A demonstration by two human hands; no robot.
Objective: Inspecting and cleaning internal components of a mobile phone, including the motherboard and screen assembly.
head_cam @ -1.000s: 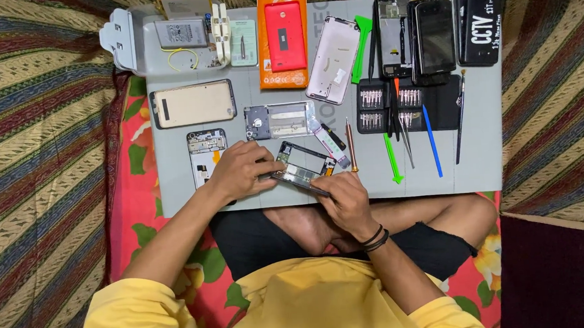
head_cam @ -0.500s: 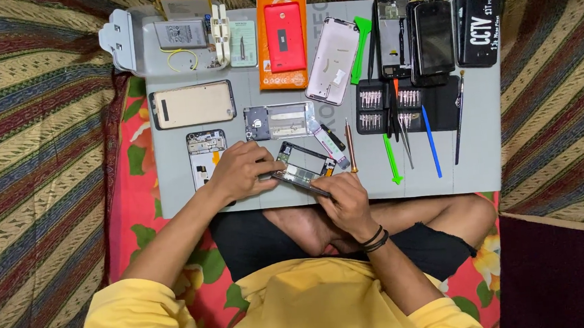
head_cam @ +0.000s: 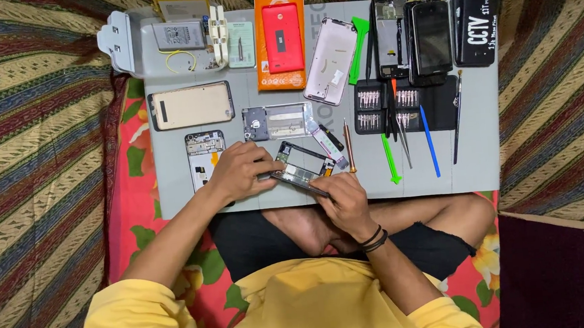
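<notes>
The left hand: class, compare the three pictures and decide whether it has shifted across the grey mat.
No. The left hand rests on the dismantled phone frame, as before, just right of the small phone panel on the grey mat.

the left hand (head_cam: 238, 171) covered the near-left end of the phone frame (head_cam: 304, 166), and the right hand (head_cam: 344, 198) hid its near edge. whatever the right fingers pinched was too small to tell. the bits in the bit case (head_cam: 387, 106) were too small to tell apart. the person's head was out of view.
</notes>
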